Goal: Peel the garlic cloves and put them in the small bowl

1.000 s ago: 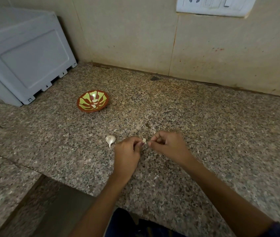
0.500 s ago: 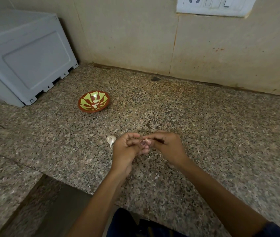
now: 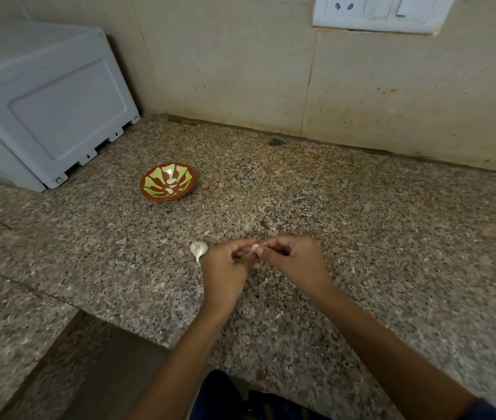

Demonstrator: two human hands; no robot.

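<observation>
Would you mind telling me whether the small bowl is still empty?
No, the small bowl already holds at least two pale peeled cloves, while both hands work on another clove.

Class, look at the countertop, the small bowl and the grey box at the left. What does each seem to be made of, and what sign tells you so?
Countertop: polished stone, likely granite, going by its speckled grain.
Small bowl: probably glazed ceramic or painted clay; brown-red rim, glossy green-and-white pattern.
Grey box: apparently moulded plastic, matte, with a recessed panel and notched feet.
</observation>
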